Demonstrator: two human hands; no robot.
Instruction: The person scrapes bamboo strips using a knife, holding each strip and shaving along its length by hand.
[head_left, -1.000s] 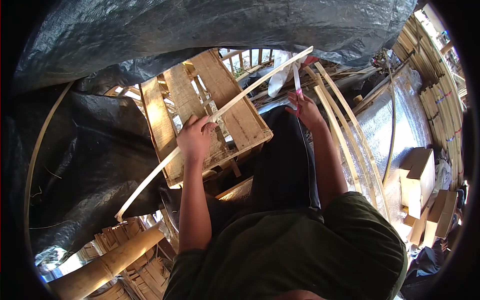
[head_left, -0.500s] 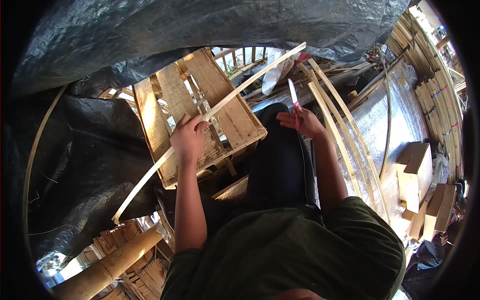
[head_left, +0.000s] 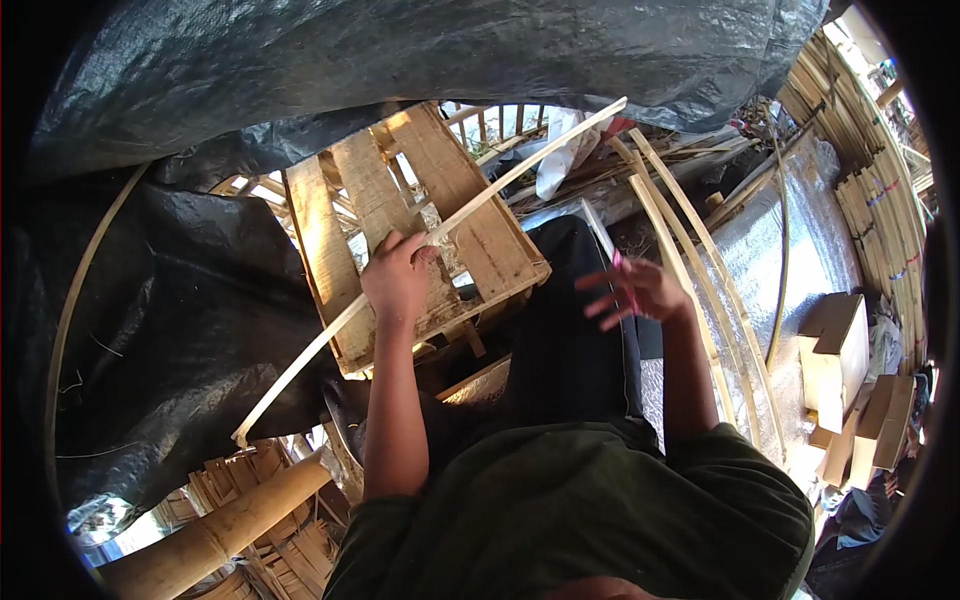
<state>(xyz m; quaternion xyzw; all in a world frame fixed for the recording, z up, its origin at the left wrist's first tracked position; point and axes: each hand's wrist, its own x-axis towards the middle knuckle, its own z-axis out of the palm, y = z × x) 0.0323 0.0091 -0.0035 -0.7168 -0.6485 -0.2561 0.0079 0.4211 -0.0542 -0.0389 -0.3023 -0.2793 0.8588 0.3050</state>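
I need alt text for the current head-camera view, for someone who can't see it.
A person's left hand grips a long pale strip angled over a slatted wooden crate, while the right hand, blurred, holds a pink-handled knife. More long strips show at right; dark plastic sheeting fills the top and left.

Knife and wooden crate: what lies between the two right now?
In the head view, the person's dark-trousered knee shows between the knife and the wooden crate.

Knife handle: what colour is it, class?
Pink; the knife handle shows in the head view, slightly blurred.
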